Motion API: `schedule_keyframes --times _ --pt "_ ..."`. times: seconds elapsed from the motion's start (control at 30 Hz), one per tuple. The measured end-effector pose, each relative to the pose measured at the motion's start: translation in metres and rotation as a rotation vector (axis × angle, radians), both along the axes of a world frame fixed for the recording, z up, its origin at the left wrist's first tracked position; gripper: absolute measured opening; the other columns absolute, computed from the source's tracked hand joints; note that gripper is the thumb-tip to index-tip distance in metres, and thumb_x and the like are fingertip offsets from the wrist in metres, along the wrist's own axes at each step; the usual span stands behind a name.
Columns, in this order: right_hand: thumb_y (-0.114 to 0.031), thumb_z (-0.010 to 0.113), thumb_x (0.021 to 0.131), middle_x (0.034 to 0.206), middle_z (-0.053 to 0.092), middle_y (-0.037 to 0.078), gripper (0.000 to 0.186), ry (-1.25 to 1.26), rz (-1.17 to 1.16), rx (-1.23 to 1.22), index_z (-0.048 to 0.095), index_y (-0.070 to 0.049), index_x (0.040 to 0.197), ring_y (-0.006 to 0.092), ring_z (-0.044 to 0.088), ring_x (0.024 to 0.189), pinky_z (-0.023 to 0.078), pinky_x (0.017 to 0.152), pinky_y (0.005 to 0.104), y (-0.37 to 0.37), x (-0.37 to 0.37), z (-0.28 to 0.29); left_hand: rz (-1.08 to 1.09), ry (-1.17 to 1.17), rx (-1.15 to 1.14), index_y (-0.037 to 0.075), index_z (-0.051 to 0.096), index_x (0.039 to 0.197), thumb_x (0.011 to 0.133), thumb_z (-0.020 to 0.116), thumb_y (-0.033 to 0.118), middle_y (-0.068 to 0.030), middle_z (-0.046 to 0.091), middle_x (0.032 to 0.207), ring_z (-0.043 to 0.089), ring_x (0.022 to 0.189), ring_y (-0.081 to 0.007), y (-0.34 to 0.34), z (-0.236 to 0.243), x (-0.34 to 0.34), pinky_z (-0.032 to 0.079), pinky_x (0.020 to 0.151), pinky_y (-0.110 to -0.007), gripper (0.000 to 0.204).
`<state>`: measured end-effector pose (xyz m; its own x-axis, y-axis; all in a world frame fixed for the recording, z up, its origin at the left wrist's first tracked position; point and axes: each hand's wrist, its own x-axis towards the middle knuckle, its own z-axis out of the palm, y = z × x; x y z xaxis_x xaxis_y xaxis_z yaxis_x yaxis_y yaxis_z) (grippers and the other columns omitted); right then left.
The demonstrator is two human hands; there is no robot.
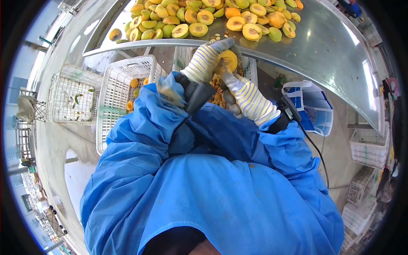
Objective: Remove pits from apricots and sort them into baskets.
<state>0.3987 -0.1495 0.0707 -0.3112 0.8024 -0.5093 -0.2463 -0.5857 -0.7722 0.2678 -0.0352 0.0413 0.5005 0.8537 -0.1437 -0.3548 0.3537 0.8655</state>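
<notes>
My left hand (206, 60), in a striped glove with grey fingertips, is closed around a yellow peach half (229, 60) just below the table's near edge. My right hand (248, 97), gloved the same way, is closed, with its fingers up against the underside of the fruit. Whatever it grips is small, blurred and partly hidden by the fingers. Many halved yellow-green peaches (198, 29) lie heaped on the metal table (306, 42), several cut side up. Beneath my hands, orange-brown fruit scraps (217, 97) fill a white crate (182, 53).
To the left stands a white slatted crate (114, 91) with a few orange fruits inside. Another white crate (72, 97) holds some leaves. A blue and white bag (321, 114) sits under the table on the right. Stacked white crates (369, 146) stand farther right.
</notes>
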Motion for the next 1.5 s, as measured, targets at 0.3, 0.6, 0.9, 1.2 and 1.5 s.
schedule_keyframes --times 0.3,0.6,0.9,1.2,1.5 --pt "-0.053 0.052 0.094 0.057 0.045 -0.003 0.040 0.151 0.005 -0.075 0.054 -0.013 0.091 0.0080 0.039 0.037 0.027 0.034 0.0228 -0.002 0.003 0.007 -0.013 -0.198 -0.056 0.002 0.065 0.099 0.088 0.068 0.034 -0.0124 0.069 0.091 0.068 0.078 -0.0214 -0.007 0.009 0.001 0.058 0.070 -0.033 0.034" --pt "-0.050 0.053 0.095 0.055 0.045 -0.001 0.038 0.156 0.028 -0.106 0.055 -0.012 0.091 0.0100 0.039 0.036 0.027 0.032 0.0248 0.007 0.001 -0.003 0.074 -0.228 -0.096 0.002 0.066 0.099 0.085 0.073 0.026 -0.0088 0.069 0.090 0.067 0.077 -0.0181 -0.006 0.002 -0.001 0.056 0.072 -0.029 0.028" --pt "-0.052 0.053 0.094 0.058 0.045 0.001 0.043 -0.267 0.037 0.123 0.055 -0.009 0.097 0.0134 0.042 0.039 0.032 0.035 0.0286 0.006 0.000 -0.006 -0.039 -0.238 -0.225 0.004 0.064 0.106 0.084 0.074 0.037 -0.0073 0.068 0.097 0.066 0.086 -0.0170 -0.005 -0.003 -0.003 0.054 0.076 -0.028 0.041" --pt "-0.053 0.050 0.095 0.068 0.058 0.006 0.050 -0.545 -0.100 0.536 0.059 -0.004 0.102 0.0178 0.057 0.055 0.041 0.048 0.0295 0.009 -0.006 -0.046 0.091 -0.144 -0.064 0.005 0.067 0.102 0.084 0.073 0.032 -0.0063 0.068 0.097 0.066 0.087 -0.0168 -0.014 -0.002 0.001 0.054 0.078 -0.030 0.033" --pt "-0.060 0.055 0.090 0.057 0.045 0.000 0.045 -0.080 -0.121 -0.024 0.052 -0.015 0.091 0.0120 0.039 0.037 0.028 0.033 0.0263 -0.002 -0.012 -0.006 0.269 -0.273 -0.053 0.006 0.066 0.102 0.085 0.072 0.026 -0.0062 0.068 0.093 0.066 0.083 -0.0172 -0.017 -0.005 0.014 0.055 0.076 -0.029 0.027"
